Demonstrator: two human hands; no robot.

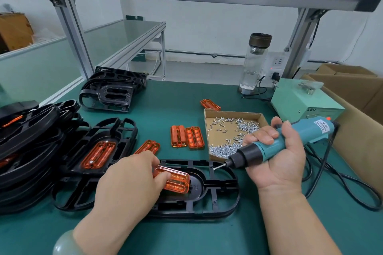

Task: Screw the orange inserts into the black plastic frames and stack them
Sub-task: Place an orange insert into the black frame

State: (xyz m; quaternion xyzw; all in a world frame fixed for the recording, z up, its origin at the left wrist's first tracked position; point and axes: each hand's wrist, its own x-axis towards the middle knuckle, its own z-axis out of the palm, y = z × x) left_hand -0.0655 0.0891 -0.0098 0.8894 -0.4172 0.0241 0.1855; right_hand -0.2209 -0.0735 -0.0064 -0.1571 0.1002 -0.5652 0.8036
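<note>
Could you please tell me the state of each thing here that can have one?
Orange insert: resting in the front black frame, pinched by the left grip.
Electric screwdriver: held by the right grip, bit aimed at that frame.
Left frame: its insert seated.
Screw box: open, holding loose screws.
Glass bottle: upright, capped.

Left hand (132,178): bare. Its wrist carries a thick, smooth bangle (64,244), pale milky green, rounded in section, glossy, partly cut off by the lower edge of the view. Right hand (277,155): bare, nails trimmed short and plain. Both forearms uncovered.
</note>
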